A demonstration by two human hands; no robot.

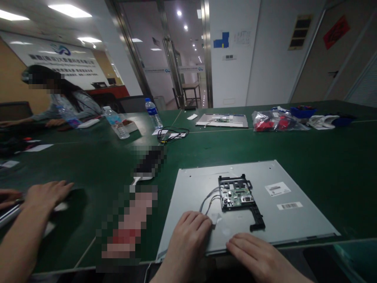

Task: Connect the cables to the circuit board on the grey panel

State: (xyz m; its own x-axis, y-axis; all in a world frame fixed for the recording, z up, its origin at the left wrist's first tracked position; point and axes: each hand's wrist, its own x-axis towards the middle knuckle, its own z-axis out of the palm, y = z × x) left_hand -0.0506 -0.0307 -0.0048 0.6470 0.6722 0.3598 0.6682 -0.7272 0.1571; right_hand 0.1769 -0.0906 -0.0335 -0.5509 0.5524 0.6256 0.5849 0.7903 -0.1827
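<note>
The left hand [193, 228], fingers together and bent, presses down on the metal panel [188, 196] at its near edge, beside the ends of the grey cables; whether it pinches anything is hidden. The right hand [250, 251] lies flat-fingered at the panel's near edge, gripping nothing visible. From the hands, the black-framed circuit board [238, 196] lies just ahead on the panel, between its cables and white labels [277, 189], its long axis pointing roughly away; neither hand is clearly nearer.
</note>
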